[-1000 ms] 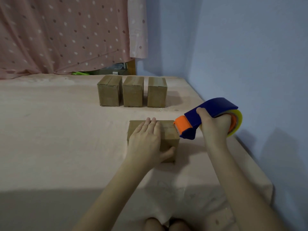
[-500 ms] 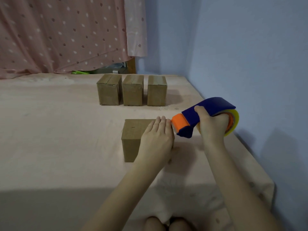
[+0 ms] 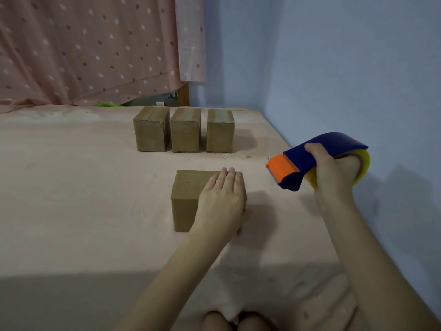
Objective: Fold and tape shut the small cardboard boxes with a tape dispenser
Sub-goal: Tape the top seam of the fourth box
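Here, in the head view, a small brown cardboard box (image 3: 188, 199) is pinned to the pink cloth-covered bench (image 3: 71, 199) by the left hand (image 3: 222, 201), laid flat with fingers straight over its right part. A blue and orange plastic tape dispenser (image 3: 310, 161) with a yellowish roll is gripped by the right hand (image 3: 334, 173), held off to the box's right, apart from it. Taping appears to be the step in hand; next, the orange toothed end would need to be brought onto the matte top. Three similar boxes (image 3: 185, 132) are lined up behind.
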Demonstrator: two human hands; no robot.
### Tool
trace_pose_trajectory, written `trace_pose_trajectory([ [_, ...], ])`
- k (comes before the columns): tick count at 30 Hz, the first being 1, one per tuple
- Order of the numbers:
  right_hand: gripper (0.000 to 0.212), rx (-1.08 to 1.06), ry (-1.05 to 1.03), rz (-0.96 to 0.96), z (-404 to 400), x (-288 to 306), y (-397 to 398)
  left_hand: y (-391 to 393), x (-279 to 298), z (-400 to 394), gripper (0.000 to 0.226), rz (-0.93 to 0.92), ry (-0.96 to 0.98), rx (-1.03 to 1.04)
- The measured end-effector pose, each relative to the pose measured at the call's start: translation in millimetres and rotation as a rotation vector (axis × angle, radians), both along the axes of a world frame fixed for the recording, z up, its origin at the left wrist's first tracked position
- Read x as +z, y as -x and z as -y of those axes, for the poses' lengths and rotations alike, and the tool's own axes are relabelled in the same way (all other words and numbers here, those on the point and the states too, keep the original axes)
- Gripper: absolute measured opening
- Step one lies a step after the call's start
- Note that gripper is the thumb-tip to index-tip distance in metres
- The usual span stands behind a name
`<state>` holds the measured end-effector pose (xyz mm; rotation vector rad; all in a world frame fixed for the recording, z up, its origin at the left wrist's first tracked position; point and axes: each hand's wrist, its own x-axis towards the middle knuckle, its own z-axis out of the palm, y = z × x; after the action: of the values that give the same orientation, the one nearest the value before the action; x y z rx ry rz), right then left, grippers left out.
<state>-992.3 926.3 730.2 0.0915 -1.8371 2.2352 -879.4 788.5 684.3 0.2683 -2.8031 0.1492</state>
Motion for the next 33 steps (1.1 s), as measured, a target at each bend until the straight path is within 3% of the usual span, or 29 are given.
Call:
trace_pose_trajectory([
  [10,0.039,-0.068,-0.344,-0.202,21,-24,-12,2,-2,-1,0.084,0.012,0.004,0.017],
  [26,0.053,-0.138,-0.618,-0.313,52,-31,-29,2,0,-4,0.069,-0.01,-0.003,0.029],
  [33,0.052,-0.137,-0.729,-0.357,49,-27,-36,2,-1,-5,0.075,0.0,-0.003,0.033],
])
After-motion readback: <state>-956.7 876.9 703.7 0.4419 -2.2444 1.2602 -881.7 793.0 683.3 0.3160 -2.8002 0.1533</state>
